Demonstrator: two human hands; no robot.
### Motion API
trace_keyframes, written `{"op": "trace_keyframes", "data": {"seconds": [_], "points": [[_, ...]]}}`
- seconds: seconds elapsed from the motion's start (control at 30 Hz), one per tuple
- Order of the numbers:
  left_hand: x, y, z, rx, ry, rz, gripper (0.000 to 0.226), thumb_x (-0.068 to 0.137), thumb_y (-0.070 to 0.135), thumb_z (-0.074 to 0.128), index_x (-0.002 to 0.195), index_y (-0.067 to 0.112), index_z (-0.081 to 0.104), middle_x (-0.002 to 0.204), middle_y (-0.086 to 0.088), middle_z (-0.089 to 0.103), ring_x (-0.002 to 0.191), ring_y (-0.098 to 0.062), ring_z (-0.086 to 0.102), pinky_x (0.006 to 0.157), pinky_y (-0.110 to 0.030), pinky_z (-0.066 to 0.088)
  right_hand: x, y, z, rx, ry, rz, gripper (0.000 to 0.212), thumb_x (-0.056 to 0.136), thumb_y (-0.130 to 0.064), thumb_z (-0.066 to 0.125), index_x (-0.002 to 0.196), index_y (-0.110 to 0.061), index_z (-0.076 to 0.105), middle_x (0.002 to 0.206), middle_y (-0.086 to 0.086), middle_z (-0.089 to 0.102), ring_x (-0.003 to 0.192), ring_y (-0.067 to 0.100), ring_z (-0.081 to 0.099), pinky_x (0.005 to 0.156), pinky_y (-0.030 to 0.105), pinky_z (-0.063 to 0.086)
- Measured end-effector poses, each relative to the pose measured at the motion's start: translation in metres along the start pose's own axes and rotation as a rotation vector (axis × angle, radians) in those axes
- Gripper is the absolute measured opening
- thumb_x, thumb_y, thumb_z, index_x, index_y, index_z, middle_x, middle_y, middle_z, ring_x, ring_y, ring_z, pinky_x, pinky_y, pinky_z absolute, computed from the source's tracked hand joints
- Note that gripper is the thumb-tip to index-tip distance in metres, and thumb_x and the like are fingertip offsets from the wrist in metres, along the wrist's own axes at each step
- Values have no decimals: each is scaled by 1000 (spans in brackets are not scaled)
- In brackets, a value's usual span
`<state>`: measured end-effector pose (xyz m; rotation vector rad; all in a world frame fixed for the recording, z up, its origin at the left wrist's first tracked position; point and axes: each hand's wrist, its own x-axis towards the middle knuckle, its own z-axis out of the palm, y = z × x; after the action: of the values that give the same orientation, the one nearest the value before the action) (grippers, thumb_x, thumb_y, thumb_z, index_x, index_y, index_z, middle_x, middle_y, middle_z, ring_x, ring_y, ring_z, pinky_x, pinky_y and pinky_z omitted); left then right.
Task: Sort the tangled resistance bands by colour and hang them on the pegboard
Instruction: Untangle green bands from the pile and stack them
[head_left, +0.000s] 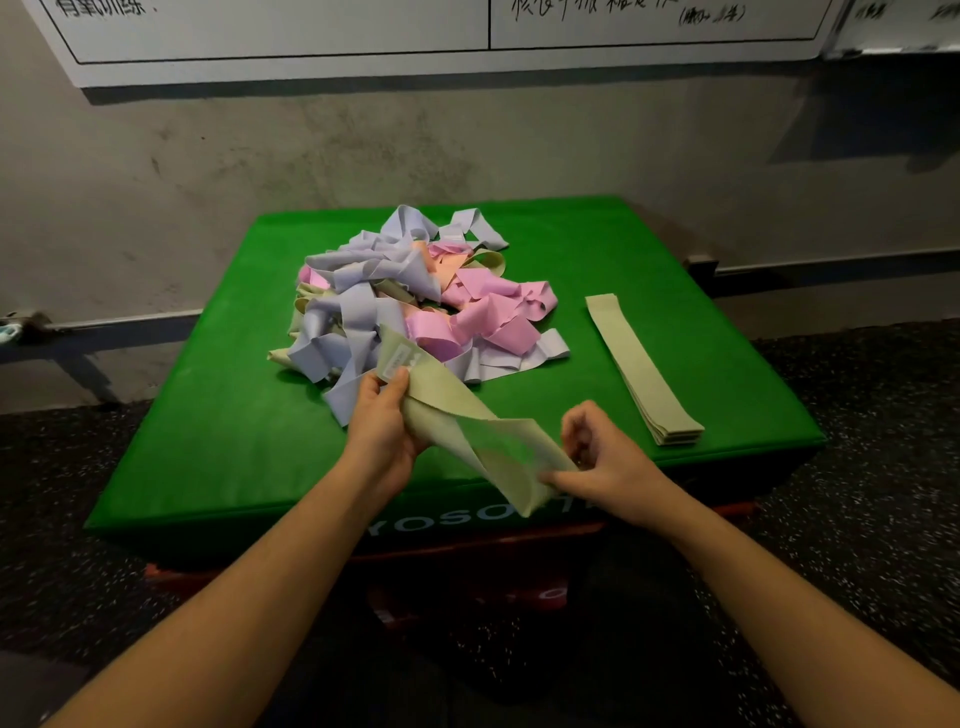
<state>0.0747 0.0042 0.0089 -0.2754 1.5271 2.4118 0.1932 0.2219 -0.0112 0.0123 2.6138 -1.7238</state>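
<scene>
Two hands are at work on one pale green band (462, 415), which is held up just above the near edge of the green mat (208, 415). By the left hand (382, 431) the band is gripped near its white label, thumb on top and fingers curled beneath; by the right hand (597, 457) the other end is pinched between thumb and fingertips, the remaining fingers loosely curled. A twist can be seen in the middle of the band, and its far end looks close to the tangled pile (415, 296), though whether it is caught there cannot be told. In that pile lilac, pink, peach and more pale green bands are knotted together at the middle of the mat. Well apart to the right, a neat stack of green bands (641, 369) is laid flat. No pegboard is seen; only a white notice board (285, 36) is mounted on the wall above. The step in hand appears to be flattening this band for the stack, with most of the sorting yet to be done. For it to be done well, the twist should be turned out first, the loop drawn taut so both layers lie flush, and the band laid edge to edge on the stack. A hard tug is best avoided, lest the pile be dragged along.
</scene>
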Motion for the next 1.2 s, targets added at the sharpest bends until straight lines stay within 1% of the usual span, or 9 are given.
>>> {"op": "trace_keyframes", "data": {"seconds": [0.1, 0.17, 0.27, 0.4, 0.53, 0.63, 0.83, 1.03, 1.2], "points": [[-1, -1, -1, 69, -8, 32, 6, 105, 24, 46, 103, 21, 51, 111, -6, 62, 88, -19, 65, 54, -36, 59, 4, -1, 1, -90, 270, -22, 46, 78, -3, 67, 110, -32, 51, 71, 0, 44, 54, 3, 39, 52, 24, 37], [-3, -2, -1, 132, -24, 60, 7, 105, 25, 47, 99, 24, 51, 101, -1, 62, 74, -12, 66, 49, -29, 54, 6, -3, 0, -147, 327, 14, 41, 83, -3, 60, 112, -32, 59, 70, -1, 43, 55, 5, 39, 52, 26, 39], [-4, -1, 2, 138, -46, 76, 7, 105, 24, 47, 100, 24, 51, 99, 0, 63, 73, -12, 65, 50, -29, 54, 6, -9, -4, -38, 215, 127, 17, 81, -23, 58, 95, -22, 68, 79, 1, 51, 69, 14, 47, 62, 29, 40], [-2, -1, 3, 162, -54, 70, 5, 104, 24, 47, 102, 25, 51, 103, -1, 62, 77, -14, 64, 51, -30, 54, 3, -11, -9, 428, -28, 195, 40, 71, -21, 67, 104, -6, 52, 100, 10, 59, 87, 26, 60, 73, 33, 51], [1, 0, 2, 125, 2, 90, 6, 105, 24, 47, 101, 24, 51, 105, -2, 63, 83, -16, 64, 58, -36, 57, -1, -13, -18, 865, -169, 140, 44, 64, -13, 82, 89, -12, 45, 83, 4, 58, 78, 17, 60, 78, 37, 56], [3, 4, 1, 70, 29, 87, 5, 105, 21, 47, 103, 21, 52, 106, -5, 63, 87, -18, 64, 70, -38, 58, -1, -14, -19, 699, -133, 194, 38, 73, -6, 81, 97, -8, 52, 84, 4, 55, 76, 14, 59, 81, 38, 57], [3, 3, 8, 100, -29, 104, 4, 103, 25, 51, 104, 23, 54, 99, 1, 66, 84, -14, 63, 71, -32, 55, 16, -21, 6, 190, -36, 166, 32, 87, -16, 73, 114, -24, 58, 110, 3, 63, 99, 13, 65, 93, 38, 56], [-5, 4, 16, 156, -182, 155, 11, 102, 22, 52, 112, 25, 57, 104, 2, 71, 89, -13, 68, 75, -33, 58, 44, -32, 23, 313, 16, 91, 42, 91, -23, 70, 128, -33, 53, 131, -3, 59, 121, 11, 58, 94, 27, 49], [-13, 7, 21, 291, -280, 185, 16, 102, 21, 51, 115, 30, 56, 112, -4, 71, 92, -17, 70, 63, -37, 58, 57, -43, 28, 406, 45, 65, 31, 93, -15, 67, 123, -16, 61, 117, 4, 69, 103, 11, 65, 81, 27, 55]]}}
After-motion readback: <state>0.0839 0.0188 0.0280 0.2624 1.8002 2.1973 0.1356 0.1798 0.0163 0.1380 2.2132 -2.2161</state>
